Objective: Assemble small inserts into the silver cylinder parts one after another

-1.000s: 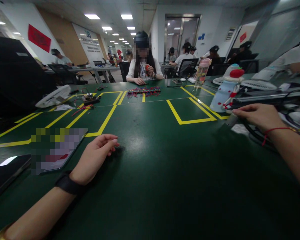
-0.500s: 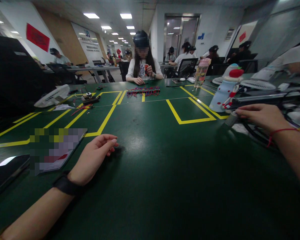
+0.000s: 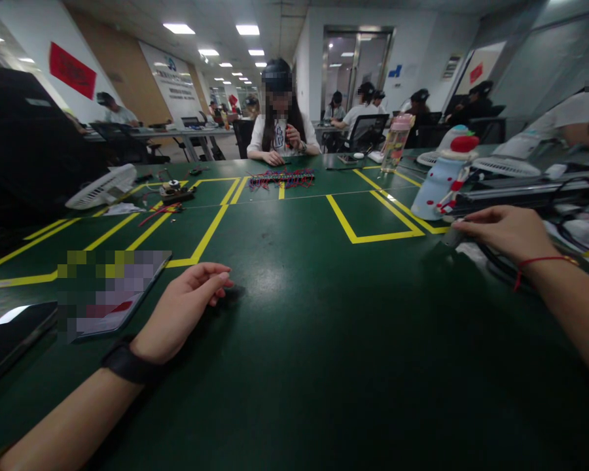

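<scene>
On the left, my left hand (image 3: 181, 314) rests on the green table (image 3: 294, 366), its fingers loosely curled with the thumb against them. Nothing shows in it. Beside its wrist lies a phone or tablet-like slab (image 3: 144, 284), partly blurred out. At the right, my right hand (image 3: 508, 232) pinches a small grey cylinder (image 3: 452, 237) between thumb and fingertips, held low by the table. What kind of part it is I cannot make out. Just behind that hand stands a light blue bottle (image 3: 428, 190) with a red top.
A dark phone (image 3: 17, 340) lies at far left. Black cables (image 3: 500, 265) and a long metal rail (image 3: 530, 186) are at right. Across the table, a person (image 3: 282, 131) sits behind bundled coloured wires (image 3: 281, 178). Yellow tape (image 3: 387, 237) marks the tabletop.
My right hand has shifted slightly left, bringing the grey cylinder along. My left hand stays in place. The person opposite has moved a hand slightly.
</scene>
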`<state>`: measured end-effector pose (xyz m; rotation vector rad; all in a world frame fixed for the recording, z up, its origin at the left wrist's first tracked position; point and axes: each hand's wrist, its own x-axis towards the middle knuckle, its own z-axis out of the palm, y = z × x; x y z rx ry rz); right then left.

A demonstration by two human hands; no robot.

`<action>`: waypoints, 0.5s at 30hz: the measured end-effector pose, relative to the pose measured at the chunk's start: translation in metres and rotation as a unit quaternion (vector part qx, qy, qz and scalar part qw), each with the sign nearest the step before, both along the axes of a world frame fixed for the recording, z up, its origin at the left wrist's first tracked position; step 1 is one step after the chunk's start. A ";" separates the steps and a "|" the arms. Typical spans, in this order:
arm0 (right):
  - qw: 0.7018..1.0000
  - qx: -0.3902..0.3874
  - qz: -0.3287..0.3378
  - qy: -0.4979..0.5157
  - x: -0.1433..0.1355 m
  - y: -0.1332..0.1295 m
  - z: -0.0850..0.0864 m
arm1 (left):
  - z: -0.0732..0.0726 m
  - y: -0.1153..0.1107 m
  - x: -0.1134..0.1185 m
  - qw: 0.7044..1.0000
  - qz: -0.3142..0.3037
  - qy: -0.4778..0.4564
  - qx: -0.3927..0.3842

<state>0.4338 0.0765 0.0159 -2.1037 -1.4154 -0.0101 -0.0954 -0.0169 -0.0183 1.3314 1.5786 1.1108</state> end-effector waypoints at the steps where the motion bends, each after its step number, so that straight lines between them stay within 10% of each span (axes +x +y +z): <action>1: 1.000 0.014 0.003 -0.014 -0.006 -0.001 0.001 | 0.000 0.000 0.000 1.000 -0.003 0.001 0.000; 6: 0.981 0.095 0.167 0.026 -0.086 -0.025 0.006 | 0.001 0.000 0.002 1.000 -0.003 0.010 0.002; 11: 0.884 0.039 0.429 0.183 -0.197 -0.072 -0.003 | 0.002 0.000 0.003 1.000 -0.005 0.030 0.004; 15: 0.840 0.038 0.514 0.167 -0.237 -0.096 -0.014 | -0.001 0.000 0.001 0.999 -0.012 0.052 0.001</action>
